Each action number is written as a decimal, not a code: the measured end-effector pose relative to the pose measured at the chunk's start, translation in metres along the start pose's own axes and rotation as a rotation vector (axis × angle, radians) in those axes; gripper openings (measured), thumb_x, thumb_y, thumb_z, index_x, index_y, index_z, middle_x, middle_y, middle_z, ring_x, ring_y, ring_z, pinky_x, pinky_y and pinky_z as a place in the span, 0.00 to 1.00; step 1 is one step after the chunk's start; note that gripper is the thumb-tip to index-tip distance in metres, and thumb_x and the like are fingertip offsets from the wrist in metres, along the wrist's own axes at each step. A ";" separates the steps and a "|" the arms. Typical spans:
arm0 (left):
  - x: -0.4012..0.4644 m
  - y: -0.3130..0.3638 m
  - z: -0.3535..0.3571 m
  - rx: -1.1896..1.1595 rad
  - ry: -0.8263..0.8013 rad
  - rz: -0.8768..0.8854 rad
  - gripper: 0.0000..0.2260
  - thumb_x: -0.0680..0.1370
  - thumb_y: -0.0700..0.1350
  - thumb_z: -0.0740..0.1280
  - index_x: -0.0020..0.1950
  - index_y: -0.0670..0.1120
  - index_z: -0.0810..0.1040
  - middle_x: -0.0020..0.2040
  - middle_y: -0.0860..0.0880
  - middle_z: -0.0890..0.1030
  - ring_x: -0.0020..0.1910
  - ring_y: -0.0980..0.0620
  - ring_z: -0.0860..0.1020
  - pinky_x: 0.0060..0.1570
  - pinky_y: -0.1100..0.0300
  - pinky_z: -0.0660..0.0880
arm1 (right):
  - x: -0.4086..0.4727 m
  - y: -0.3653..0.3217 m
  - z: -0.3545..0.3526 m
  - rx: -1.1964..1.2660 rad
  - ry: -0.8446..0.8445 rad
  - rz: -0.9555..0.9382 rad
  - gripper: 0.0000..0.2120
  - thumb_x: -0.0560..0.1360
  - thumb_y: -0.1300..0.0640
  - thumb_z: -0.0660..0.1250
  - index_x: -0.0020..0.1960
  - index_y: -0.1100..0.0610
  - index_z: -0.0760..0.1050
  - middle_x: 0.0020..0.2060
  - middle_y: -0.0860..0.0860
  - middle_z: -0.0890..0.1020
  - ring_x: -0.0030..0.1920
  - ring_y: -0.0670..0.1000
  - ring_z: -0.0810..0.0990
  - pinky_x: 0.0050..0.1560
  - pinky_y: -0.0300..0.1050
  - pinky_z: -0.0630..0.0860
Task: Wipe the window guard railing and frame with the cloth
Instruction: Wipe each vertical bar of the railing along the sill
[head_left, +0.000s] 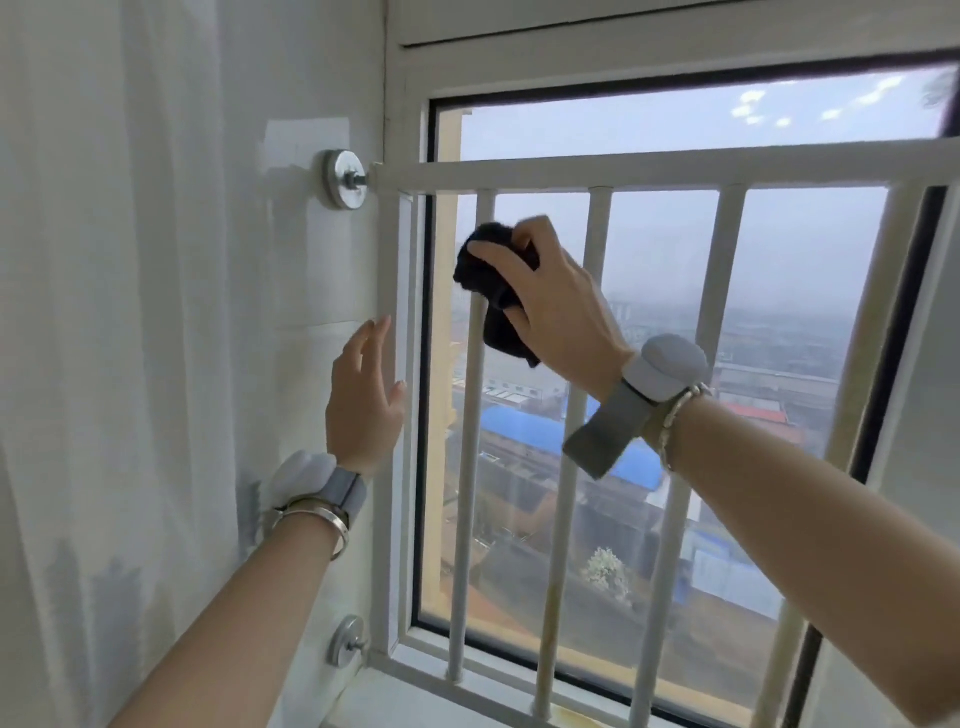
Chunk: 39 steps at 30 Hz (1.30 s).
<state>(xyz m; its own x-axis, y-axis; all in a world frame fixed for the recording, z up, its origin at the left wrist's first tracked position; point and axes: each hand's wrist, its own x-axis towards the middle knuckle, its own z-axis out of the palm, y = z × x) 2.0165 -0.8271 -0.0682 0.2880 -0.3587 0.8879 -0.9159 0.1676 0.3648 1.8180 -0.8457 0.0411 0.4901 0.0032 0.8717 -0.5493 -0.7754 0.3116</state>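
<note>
While the right hand (558, 306) clamps the black cloth (493, 286) around the second white bar (470, 441) of the guard railing (649, 169), the left hand (363, 400), fingers spread and empty, rests flat against the frame edge (402, 312).

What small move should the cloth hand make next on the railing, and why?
Probably slide the right hand down the second vertical bar. Its fingers press the black cloth against that bar just below the top rail, so most of the bar lies unwiped beneath. The left hand rests open beside the end post, holding nothing.
</note>
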 end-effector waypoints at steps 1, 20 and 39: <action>0.000 -0.003 0.002 0.007 -0.022 0.006 0.30 0.75 0.36 0.66 0.74 0.47 0.59 0.72 0.45 0.64 0.67 0.45 0.66 0.57 0.61 0.68 | 0.012 0.001 0.001 -0.014 0.013 -0.006 0.20 0.72 0.67 0.66 0.64 0.61 0.73 0.56 0.64 0.72 0.48 0.62 0.77 0.44 0.50 0.77; -0.014 -0.020 0.005 -0.058 -0.050 0.065 0.23 0.73 0.37 0.70 0.66 0.43 0.68 0.65 0.42 0.72 0.47 0.46 0.79 0.37 0.66 0.73 | 0.004 0.009 0.022 -0.136 -0.174 -0.072 0.18 0.74 0.60 0.66 0.63 0.53 0.74 0.55 0.57 0.75 0.50 0.59 0.73 0.45 0.48 0.70; -0.080 -0.020 0.023 -0.079 -0.021 -0.092 0.21 0.74 0.36 0.64 0.67 0.46 0.68 0.69 0.45 0.66 0.65 0.47 0.66 0.51 0.63 0.66 | -0.167 -0.060 0.101 0.034 -0.417 -0.136 0.21 0.65 0.56 0.74 0.57 0.53 0.77 0.53 0.54 0.76 0.43 0.54 0.76 0.38 0.41 0.77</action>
<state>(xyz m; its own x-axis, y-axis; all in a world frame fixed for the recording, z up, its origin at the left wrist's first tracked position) 2.0051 -0.8229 -0.1527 0.3634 -0.3949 0.8438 -0.8608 0.2041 0.4662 1.8375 -0.8635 -0.1612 0.7913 -0.1429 0.5944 -0.4418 -0.8057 0.3945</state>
